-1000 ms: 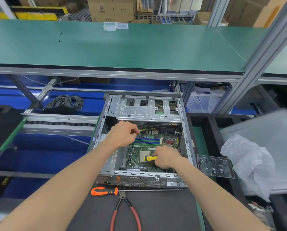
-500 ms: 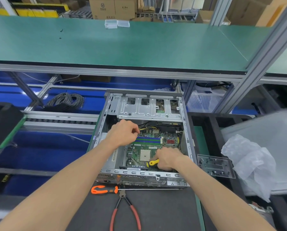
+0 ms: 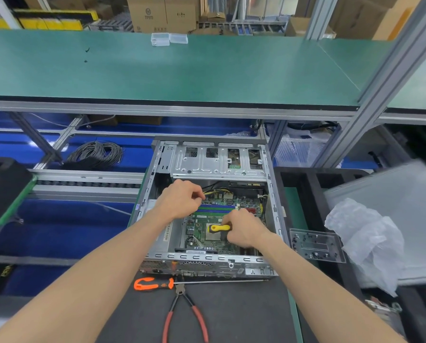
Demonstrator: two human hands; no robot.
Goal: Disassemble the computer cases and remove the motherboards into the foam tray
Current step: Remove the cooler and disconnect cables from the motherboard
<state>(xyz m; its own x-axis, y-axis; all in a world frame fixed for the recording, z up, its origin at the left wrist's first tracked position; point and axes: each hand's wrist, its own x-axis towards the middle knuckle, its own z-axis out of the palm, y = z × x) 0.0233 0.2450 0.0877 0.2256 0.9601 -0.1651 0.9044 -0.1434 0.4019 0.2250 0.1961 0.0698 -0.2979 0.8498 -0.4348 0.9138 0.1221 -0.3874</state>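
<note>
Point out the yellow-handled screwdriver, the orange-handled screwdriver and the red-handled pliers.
yellow-handled screwdriver (image 3: pixel 219 228), head view, on the yellow handle.
orange-handled screwdriver (image 3: pixel 152 284), head view, on the orange grip.
red-handled pliers (image 3: pixel 199 318), head view, on one red handle.

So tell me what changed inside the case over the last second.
The right hand, gripping the yellow-handled screwdriver, dipped toward the case's near edge, then came back up over the motherboard. The left hand stayed at the yellow cables; the pliers and orange screwdriver lie unmoved.

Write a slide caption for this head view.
Left hand pinches yellow cables while right hand grips a yellow-handled screwdriver over the motherboard.
</note>
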